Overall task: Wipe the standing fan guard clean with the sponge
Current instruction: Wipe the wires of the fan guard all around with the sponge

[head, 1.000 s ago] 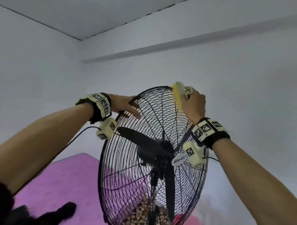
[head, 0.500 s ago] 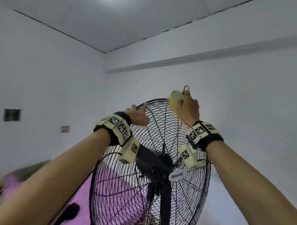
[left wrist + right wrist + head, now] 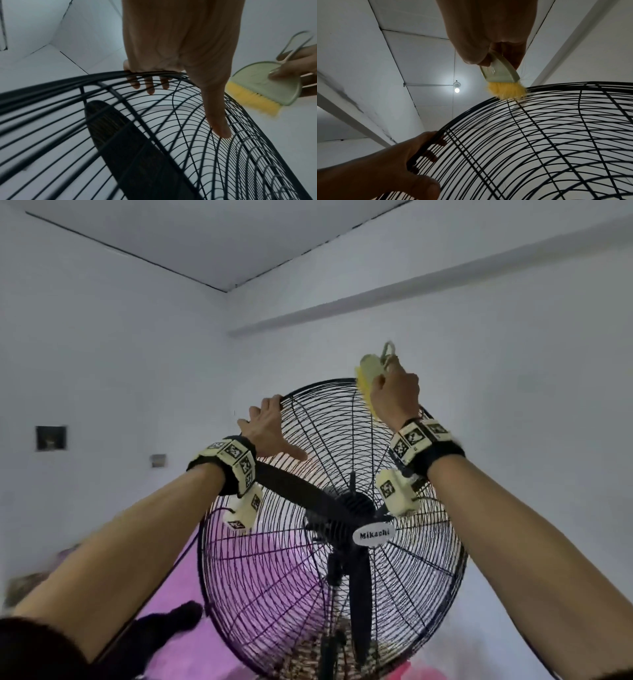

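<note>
white room, bulb lit overhead | left hand hooked over the fan guard rim up top, thumb flat on the wires | right hand gripping a yellow-bristled brush, bristles touching the guard's top edge

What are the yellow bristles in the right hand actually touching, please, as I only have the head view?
Observer: In the right wrist view the brush's bristles press on the top rim wires of the fan guard.
Operator: Thank you. How does the other hand hold the guard?
Observer: The left wrist view shows the left hand with its fingers hooked over the rim and the thumb flat on the front wires.
Operator: Is the blade near those fingers?
Observer: The blade sits inside the guard, below the fingertips and apart from them.
</note>
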